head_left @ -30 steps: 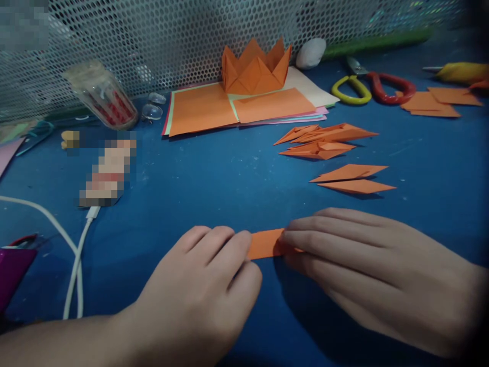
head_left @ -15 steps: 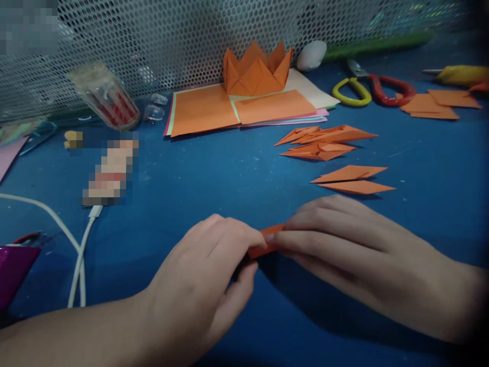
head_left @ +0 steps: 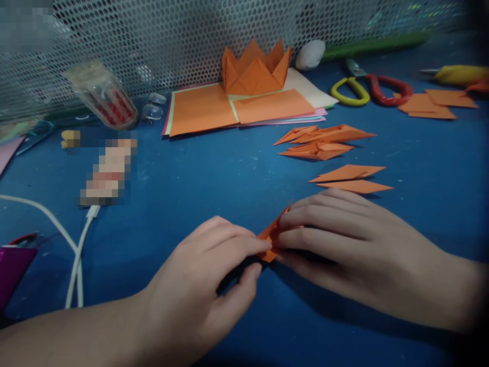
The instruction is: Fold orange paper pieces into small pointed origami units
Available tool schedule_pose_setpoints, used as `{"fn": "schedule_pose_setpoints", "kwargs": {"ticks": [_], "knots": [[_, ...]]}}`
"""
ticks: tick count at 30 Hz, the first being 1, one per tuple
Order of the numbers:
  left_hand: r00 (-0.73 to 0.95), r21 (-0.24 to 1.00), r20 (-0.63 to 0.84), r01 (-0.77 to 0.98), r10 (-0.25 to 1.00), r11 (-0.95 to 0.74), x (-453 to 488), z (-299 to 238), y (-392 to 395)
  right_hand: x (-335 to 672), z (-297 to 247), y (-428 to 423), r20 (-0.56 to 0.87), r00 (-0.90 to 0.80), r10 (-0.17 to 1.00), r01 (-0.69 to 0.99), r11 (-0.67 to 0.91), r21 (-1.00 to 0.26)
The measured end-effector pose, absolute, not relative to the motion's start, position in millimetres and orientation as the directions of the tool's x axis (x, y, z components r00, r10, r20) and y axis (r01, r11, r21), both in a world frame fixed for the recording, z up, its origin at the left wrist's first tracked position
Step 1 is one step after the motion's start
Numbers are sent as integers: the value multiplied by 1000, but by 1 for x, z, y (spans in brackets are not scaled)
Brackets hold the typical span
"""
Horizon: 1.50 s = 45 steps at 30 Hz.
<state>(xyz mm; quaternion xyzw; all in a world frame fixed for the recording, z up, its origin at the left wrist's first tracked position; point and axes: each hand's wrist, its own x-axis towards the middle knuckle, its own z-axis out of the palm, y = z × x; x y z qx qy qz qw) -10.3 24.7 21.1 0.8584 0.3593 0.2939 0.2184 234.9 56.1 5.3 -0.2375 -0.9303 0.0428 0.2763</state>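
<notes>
At the far left we see a white cable (head_left: 76, 257) lying on the blue worktop (head_left: 198, 173), and behind it a clear jar (head_left: 101, 94) tipped on its side near the mesh wall. Our left hand (head_left: 202, 285) rests low on the worktop, its grip closed with fingertips pinching the left end of a small orange paper piece (head_left: 272, 238). This piece is partly folded and stands up between both hands. Our right hand (head_left: 344, 244) presses on its right end with flat fingers, covering most of it. Behind are folded orange points (head_left: 324, 140), an orange paper crown (head_left: 255, 69) and scissors (head_left: 370, 87).
</notes>
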Motion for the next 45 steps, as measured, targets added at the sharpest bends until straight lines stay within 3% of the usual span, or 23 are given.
{"fn": "schedule_pose_setpoints", "kwargs": {"ticks": [4, 8, 11, 14, 18, 23, 28, 33, 36, 40, 45], "knots": [[571, 590, 344, 486, 745, -645, -10, 23, 23, 233, 6, 54, 470, -720, 511, 411, 859, -304], [591, 530, 350, 515, 727, -674, -12, 21, 22, 228, 10, 51, 390, -681, 620, 407, 763, -502], [651, 356, 408, 533, 641, -768, -12, 18, 24, 225, 13, 50, 311, -648, 695, 417, 666, -619], [709, 130, 472, 533, 525, -836, -11, 18, 24, 223, 13, 52, 274, -631, 726, 431, 621, -654], [744, 10, 489, 518, 456, -855, -11, 19, 22, 221, 14, 53, 235, -624, 745, 441, 585, -681], [758, -27, 478, 519, 444, -855, -12, 20, 19, 217, 13, 51, 226, -581, 782, 479, 553, -682], [751, 55, 438, 526, 494, -849, -9, 23, 18, 218, 7, 50, 237, -525, 817, 501, 522, -690], [732, 68, 427, 560, 531, -826, -7, 24, 18, 222, 6, 53, 419, -513, 749, 539, 661, -522], [735, 2, 438, 575, 518, -818, -8, 26, 18, 224, 11, 55, 342, -581, 739, 490, 652, -579], [760, -55, 420, 567, 496, -822, -8, 28, 18, 224, 16, 50, 208, -524, 826, 494, 494, -715], [797, -48, 400, 512, 453, -858, -12, 22, 18, 225, 20, 44, 149, -508, 848, 527, 443, -725]]}}
